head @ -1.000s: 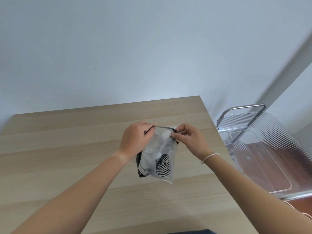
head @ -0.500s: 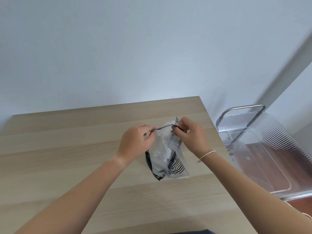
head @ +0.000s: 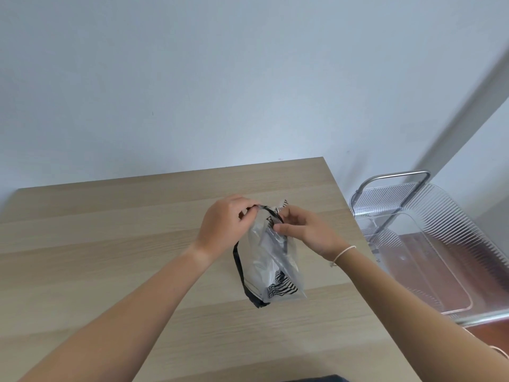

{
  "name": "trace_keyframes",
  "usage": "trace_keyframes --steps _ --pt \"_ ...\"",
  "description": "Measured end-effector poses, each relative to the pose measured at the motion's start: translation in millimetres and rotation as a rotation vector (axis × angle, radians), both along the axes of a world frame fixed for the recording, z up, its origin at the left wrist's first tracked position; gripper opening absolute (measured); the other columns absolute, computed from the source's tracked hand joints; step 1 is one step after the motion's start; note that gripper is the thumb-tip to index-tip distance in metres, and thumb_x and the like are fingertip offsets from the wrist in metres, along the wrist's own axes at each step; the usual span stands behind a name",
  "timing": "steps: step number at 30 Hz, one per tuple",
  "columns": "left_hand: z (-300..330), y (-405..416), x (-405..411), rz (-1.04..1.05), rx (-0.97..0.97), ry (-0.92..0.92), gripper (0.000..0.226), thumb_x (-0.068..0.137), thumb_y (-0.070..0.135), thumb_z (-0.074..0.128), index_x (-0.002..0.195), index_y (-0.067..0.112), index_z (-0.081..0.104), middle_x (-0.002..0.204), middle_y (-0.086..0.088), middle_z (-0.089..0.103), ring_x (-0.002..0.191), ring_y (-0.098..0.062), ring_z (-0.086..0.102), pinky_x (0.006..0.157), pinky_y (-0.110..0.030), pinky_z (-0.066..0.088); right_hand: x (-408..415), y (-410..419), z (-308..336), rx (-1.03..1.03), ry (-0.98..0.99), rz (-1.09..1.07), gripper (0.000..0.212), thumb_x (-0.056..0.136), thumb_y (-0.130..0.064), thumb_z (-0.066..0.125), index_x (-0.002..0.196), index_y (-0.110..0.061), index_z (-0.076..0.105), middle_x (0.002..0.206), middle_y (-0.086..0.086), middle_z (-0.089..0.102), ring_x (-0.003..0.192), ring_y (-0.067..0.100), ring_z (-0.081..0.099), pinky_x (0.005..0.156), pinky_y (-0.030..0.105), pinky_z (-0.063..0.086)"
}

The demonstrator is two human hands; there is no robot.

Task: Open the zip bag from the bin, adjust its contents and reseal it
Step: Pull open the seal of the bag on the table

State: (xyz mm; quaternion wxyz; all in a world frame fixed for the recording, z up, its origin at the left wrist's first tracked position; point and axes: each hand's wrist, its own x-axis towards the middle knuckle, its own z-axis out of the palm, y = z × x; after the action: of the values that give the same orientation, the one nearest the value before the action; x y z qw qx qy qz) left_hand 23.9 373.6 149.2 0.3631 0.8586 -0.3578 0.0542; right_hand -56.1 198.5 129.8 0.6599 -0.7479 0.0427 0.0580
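Pinching the top edge of the zip bag [head: 271, 260] between thumb and forefinger, the left hand [head: 223, 230] is shown closed on the left end of the dark zip strip, its remaining fingers curled loosely behind. The right hand [head: 305, 231] is closed in a like pinch on the bag's upper part, just right of and slightly nearer than the left; whether it grips the zip strip itself or the film just below cannot be told. The two hands are set close together, with only a short stretch of the strip visible between them. A pale cord bracelet [head: 343, 253] is worn at the right wrist.

From both grips the bag hangs downward and toward the wearer, its long axis running from the hands to its lower corner, which lies at or just above the table [head: 110, 244]; contact cannot be confirmed. Through the clear film a black-and-white striped item [head: 281, 288] is seen gathered at the bottom, with a dark edge [head: 239, 268] along the side below the left hand.

The zip line is judged to lie crosswise between the two pinches, so the coming move depends on the hands acting along or across that short span; neither hand is clearly nearer. Whether the seal is parted or pressed closed cannot be told.

Beyond the right hand, past the table's edge, a clear ribbed bin [head: 429, 244] stands on a metal-framed cart [head: 396, 176].
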Motion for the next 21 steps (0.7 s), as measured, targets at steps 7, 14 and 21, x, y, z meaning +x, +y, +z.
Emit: trace_keyframes --steps 7,14,21 --pt "-5 5 -2 0.017 0.074 -0.056 0.015 0.084 0.012 0.057 0.086 0.014 0.072 0.066 0.007 0.059 0.057 -0.016 0.054 0.052 -0.025 0.036 4 -1 -6 -0.563 -0.123 -0.335 0.042 0.075 -0.027 0.071 0.055 -0.025 0.033 0.051 -0.009 0.036 0.048 0.009 0.030 0.047 0.023 0.025" --pt "-3 4 -1 0.104 0.119 0.026 0.023 0.081 0.018 0.059 0.102 0.022 0.068 0.085 0.007 0.067 0.067 -0.015 0.058 0.062 -0.027 0.045 8 4 0 -0.690 -0.259 -0.314 0.041 0.078 -0.030 0.067 0.057 -0.026 0.032 0.050 -0.009 0.036 0.049 0.009 0.032 0.046 0.024 0.024" --pt "8 1 -3 0.011 0.151 0.002 0.019 0.085 0.022 0.059 0.098 0.025 0.071 0.096 0.007 0.071 0.080 -0.016 0.063 0.065 -0.029 0.048 8 10 -1 -0.560 -0.252 -0.199 0.036 0.077 -0.034 0.068 0.059 -0.029 0.037 0.054 -0.008 0.041 0.051 0.011 0.035 0.051 0.026 0.031"
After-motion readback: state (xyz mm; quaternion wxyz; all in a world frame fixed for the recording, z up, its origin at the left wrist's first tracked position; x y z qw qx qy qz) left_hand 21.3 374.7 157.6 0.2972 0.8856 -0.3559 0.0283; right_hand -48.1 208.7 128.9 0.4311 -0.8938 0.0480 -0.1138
